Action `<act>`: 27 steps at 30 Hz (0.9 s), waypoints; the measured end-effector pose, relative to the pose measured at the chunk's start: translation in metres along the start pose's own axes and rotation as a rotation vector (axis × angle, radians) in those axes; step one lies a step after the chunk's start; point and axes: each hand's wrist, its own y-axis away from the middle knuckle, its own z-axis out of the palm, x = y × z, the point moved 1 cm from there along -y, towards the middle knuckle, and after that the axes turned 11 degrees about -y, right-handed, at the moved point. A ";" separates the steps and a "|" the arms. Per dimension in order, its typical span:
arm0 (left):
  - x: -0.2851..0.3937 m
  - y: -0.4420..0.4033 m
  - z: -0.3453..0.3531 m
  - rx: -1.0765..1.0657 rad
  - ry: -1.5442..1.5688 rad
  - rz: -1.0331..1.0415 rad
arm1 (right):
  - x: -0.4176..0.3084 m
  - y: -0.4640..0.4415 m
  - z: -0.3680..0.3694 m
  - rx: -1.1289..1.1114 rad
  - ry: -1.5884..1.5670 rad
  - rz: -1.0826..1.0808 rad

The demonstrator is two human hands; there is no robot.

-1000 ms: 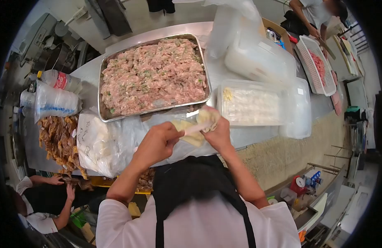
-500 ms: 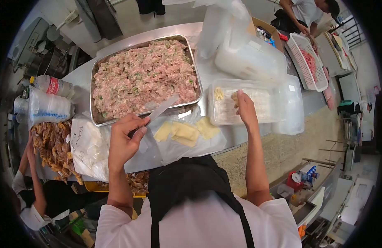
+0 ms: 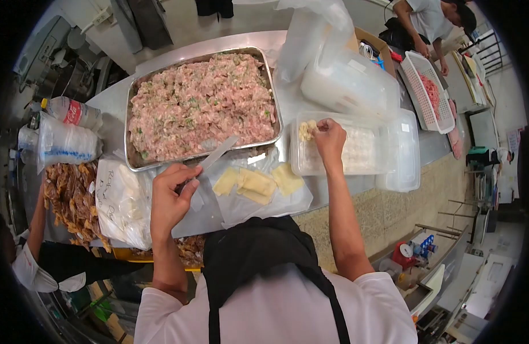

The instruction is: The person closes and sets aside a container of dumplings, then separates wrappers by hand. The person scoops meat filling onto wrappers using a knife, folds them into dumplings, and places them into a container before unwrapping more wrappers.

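Observation:
My left hand (image 3: pixel 174 192) is closed around the end of a flat, pale spatula (image 3: pixel 220 152). Its blade slants up over the near rim of a metal tray (image 3: pixel 279 109) heaped with ground meat mixed with green bits (image 3: pixel 201 103). At the left end of a clear plastic container (image 3: pixel 356 172), my right hand (image 3: pixel 328 137) pinches a small pale dumpling (image 3: pixel 314 129), beside others in that corner. Between my hands, several yellowish square wrappers (image 3: pixel 257 184) lie on a plastic sheet (image 3: pixel 270 209).
Stacked plastic containers (image 3: pixel 353 83) stand behind. Marinated meat (image 3: pixel 72 200), a written-on white bag (image 3: pixel 124 198) and a cola bottle (image 3: pixel 74 114) sit at left. A co-worker (image 3: pixel 430 23) is beside a white basket (image 3: pixel 428 92) at far right; another person's arm (image 3: pixel 36 223) is at left.
My right hand has moved left inside the container, carrying the dumpling to the others in the corner. My left hand stays nearly in place with the spatula.

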 end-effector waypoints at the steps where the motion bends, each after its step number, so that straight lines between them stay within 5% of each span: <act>1: -0.002 0.001 0.000 -0.004 -0.016 -0.001 | -0.001 -0.001 -0.001 -0.003 0.003 0.005; 4: -0.003 0.001 -0.002 -0.017 -0.039 -0.039 | -0.006 0.002 -0.007 -0.049 -0.012 0.126; 7: -0.008 0.001 -0.012 0.007 -0.083 -0.079 | -0.034 0.015 -0.016 0.044 0.051 -0.096; 9: -0.015 0.002 -0.019 0.041 -0.131 -0.110 | -0.076 0.041 -0.025 0.070 -0.251 -0.172; 13: -0.039 0.003 -0.014 0.081 -0.197 -0.047 | -0.091 0.114 0.004 -0.547 -0.401 -0.221; 15: -0.041 0.004 -0.004 -0.022 -0.167 -0.179 | -0.065 0.144 0.042 -0.674 -0.176 -0.362; 18: -0.038 0.007 0.001 -0.067 -0.173 -0.202 | -0.055 0.162 0.070 -0.515 -0.022 -0.415; 23: -0.055 0.005 -0.024 -0.004 -0.257 -0.153 | -0.038 0.155 0.077 -0.582 -0.091 -0.354; 27: -0.056 -0.037 -0.069 0.092 -0.813 -0.144 | -0.044 0.150 0.061 -0.558 -0.205 -0.322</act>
